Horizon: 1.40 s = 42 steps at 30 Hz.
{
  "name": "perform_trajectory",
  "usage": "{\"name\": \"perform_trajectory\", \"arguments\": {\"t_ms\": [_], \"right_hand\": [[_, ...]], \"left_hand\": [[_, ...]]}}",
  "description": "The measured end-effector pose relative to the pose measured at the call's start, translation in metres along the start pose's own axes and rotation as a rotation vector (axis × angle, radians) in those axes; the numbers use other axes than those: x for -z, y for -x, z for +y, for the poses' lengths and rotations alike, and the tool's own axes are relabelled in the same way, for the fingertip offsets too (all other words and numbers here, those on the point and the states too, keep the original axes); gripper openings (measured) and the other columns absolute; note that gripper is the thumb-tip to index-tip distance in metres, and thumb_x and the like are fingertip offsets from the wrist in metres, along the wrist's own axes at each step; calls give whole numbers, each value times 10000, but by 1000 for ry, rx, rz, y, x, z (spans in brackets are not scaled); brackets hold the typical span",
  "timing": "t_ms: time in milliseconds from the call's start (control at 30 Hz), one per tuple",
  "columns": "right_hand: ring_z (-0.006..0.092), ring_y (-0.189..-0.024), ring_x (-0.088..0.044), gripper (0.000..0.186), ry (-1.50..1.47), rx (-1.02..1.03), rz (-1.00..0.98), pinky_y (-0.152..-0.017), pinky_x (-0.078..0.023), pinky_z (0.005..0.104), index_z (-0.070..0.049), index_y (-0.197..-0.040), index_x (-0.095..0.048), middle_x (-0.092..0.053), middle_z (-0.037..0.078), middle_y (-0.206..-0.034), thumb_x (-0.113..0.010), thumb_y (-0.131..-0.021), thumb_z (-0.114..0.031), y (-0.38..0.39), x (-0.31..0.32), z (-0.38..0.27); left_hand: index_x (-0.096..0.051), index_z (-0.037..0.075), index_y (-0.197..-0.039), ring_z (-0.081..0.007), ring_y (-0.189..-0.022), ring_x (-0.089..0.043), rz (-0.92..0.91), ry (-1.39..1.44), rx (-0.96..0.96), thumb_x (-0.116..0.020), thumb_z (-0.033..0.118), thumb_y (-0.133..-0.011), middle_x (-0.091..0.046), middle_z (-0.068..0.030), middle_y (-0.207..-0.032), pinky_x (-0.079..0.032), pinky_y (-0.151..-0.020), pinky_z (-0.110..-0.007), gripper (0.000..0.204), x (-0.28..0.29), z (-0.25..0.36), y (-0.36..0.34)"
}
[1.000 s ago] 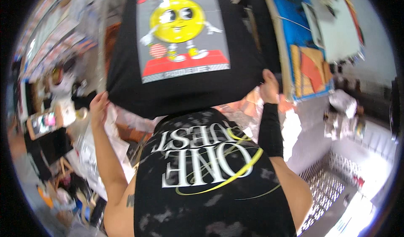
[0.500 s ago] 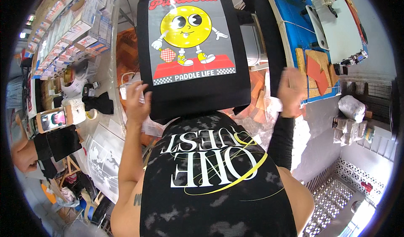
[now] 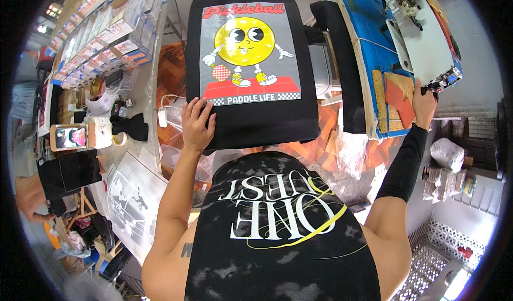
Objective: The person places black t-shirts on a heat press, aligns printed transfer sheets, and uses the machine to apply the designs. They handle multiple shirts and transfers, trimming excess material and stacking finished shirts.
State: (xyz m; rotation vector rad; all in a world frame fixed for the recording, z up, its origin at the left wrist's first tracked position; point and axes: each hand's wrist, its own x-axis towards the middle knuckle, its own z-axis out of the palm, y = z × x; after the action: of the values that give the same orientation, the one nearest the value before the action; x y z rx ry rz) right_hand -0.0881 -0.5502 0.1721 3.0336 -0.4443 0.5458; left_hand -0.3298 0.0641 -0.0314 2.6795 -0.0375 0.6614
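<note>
A black T-shirt [image 3: 256,124] lies stretched over a board in front of me, printed with a yellow smiling ball character [image 3: 245,42] on a grey and red panel. My left hand [image 3: 197,122] is open on its lower left edge, fingers spread over the cloth beside the print. Far to the right, my right hand [image 3: 425,106] reaches past the blue frame, its fingers bent round a small black handle [image 3: 426,91]. That handle sits beside a metal fitting with blue parts [image 3: 448,81]. My fingers partly hide the handle.
A black padded arm [image 3: 344,66] stands right of the shirt, before a blue-topped bench [image 3: 377,39] with orange-red pieces [image 3: 398,103]. At left, a table holds stacked boxes [image 3: 115,23], a phone [image 3: 71,137] and a printed sheet [image 3: 133,191]. Another person's hand [image 3: 29,197] shows at far left.
My left hand has moved right onto the shirt's lower left edge. My right hand has swung outward to the right and taken hold of the black handle.
</note>
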Motion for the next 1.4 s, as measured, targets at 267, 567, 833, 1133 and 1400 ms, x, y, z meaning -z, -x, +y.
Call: {"name": "perform_trajectory", "arguments": {"t_ms": [267,567,833,1133,1400], "right_hand": [[471,-1092,-631,727,-16,180,85,-1031,-428,509,89,-1044,-707,-712,291,-1077,-599,-937,-621,51,17,-62],[440,-1104,-584,451,-287,413,353,-942,-423,553,-35,-1123,-685,-678,199,-1134,-791,-870,-393,146,31,-153],[569,-1454,-282,1235,-701,574,438,-1144,-385,580,-68,-1569,-327,-187,360,-1590,-1002,-578,-361,182,73,-236],[569,-1381,-340,1121,-673,657,471,-1101,-328,675,-140,-1502,-470,-270,405,-1526,-925,-543,-499,219,81,-309],[673,-1405,-201,1092,-776,650,385,-1100,-255,764,-147,-1500,-485,-172,389,-1586,-931,-570,-505,242,93,-336]], "left_hand": [[-737,78,-1187,-339,-1297,-526,58,-5,-46,-704,196,-907,-634,-100,-1301,-347,-1148,-539,306,2,1,-1],[-699,91,-1147,-334,-1268,-514,29,37,8,-721,210,-863,-626,-88,-1247,-347,-1110,-535,309,3,2,-6],[-738,103,-934,-323,-1144,-561,142,171,368,-737,240,-859,-655,-87,-1124,-391,-1006,-499,156,0,-23,-35],[-715,-30,-1039,-249,-1002,-661,273,442,951,-675,180,-939,-704,-127,-1060,-509,-903,-361,236,-15,-115,112],[-751,34,-1004,-266,-967,-697,-487,347,1207,-620,126,-880,-747,-134,-1032,-544,-863,-397,202,-86,-94,303]]}}
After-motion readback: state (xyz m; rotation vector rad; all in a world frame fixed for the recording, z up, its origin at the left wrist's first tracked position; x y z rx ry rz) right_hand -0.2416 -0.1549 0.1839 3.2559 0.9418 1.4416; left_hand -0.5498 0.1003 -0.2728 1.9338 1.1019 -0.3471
